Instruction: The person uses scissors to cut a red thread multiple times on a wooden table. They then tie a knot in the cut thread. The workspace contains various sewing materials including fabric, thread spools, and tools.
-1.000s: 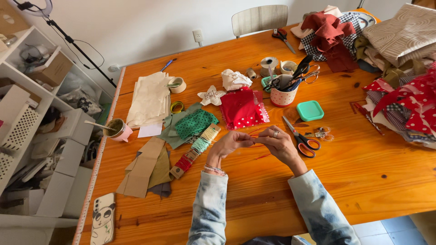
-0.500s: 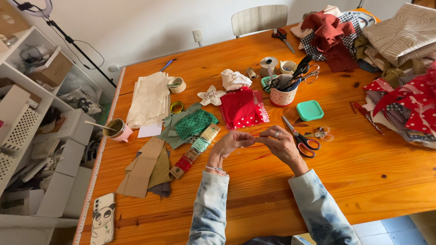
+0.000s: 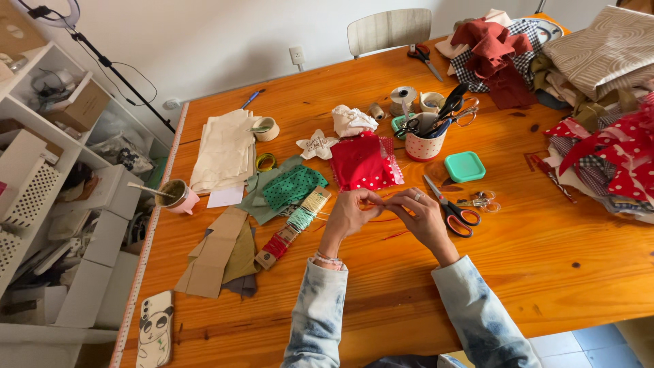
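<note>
While both hands meet above the worktop (image 3: 531, 272), nothing has visibly shifted vs the frames a sec ago: same pinch, same spot, so the fine work is ongoing, I'd judge.

Change: none to speak of; hands and clutter all as before.
Left hand (image 3: 349, 212): wrist bent up, beaded bracelet at wrist, fingers narrow, pinched on one end of a thin item, prob. thread (image 3: 383, 202); too small to be sure.
Right hand (image 3: 424, 217): ring on a finger, fingertips closed on the other end, touching the left's tips.
Thread loc: between the two hands, mid-worktop, just near of the red dotted fabric (image 3: 361, 162).
Right of hands: red-handled scissors (image 3: 449, 206), lying flat; green lidded box (image 3: 464, 166) farther.
Left of hands: thread cards (image 3: 293, 227), green dotted cloth (image 3: 293, 186), brown paper pieces (image 3: 214, 252).
Far: dotted cup w/ tools (image 3: 426, 140).
Near left edge: panda phone case (image 3: 155, 328).
</note>
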